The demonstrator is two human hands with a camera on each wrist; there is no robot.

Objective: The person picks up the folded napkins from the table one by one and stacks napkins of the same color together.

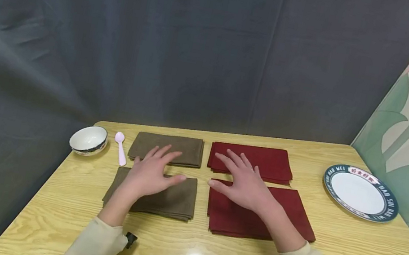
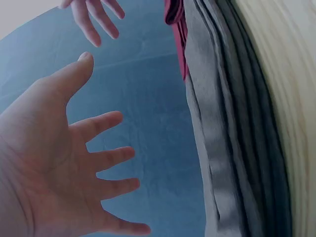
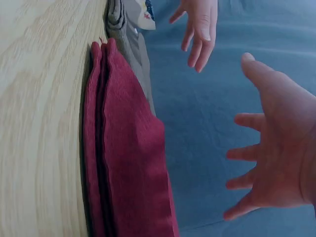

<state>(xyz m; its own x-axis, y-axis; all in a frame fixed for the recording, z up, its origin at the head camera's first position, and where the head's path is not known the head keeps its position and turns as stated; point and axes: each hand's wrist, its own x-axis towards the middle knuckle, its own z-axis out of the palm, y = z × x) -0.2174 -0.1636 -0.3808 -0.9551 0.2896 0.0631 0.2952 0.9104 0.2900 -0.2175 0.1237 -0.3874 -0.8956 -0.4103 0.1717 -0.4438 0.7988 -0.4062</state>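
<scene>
My left hand (image 1: 150,175) hovers with spread fingers over the two folded brown cloths, the near one (image 1: 171,201) and the far one (image 1: 188,149). Over the two folded dark red cloths, the near one (image 1: 230,216) and the far one (image 1: 272,162), my right hand (image 1: 245,185) is held the same way. Both palms face down and hold nothing. In the left wrist view the left hand (image 2: 54,163) shows a gap above the layered brown cloth (image 2: 222,138). The right wrist view shows the right hand (image 3: 284,153) apart from the red cloth (image 3: 131,163).
A white bowl (image 1: 88,139) with a patterned outside stands at the table's left edge, beside a pink spoon (image 1: 120,149). At the right lies a white plate (image 1: 359,194) with a dark blue lettered rim. A dark curtain (image 1: 201,54) hangs behind the wooden table (image 1: 166,248).
</scene>
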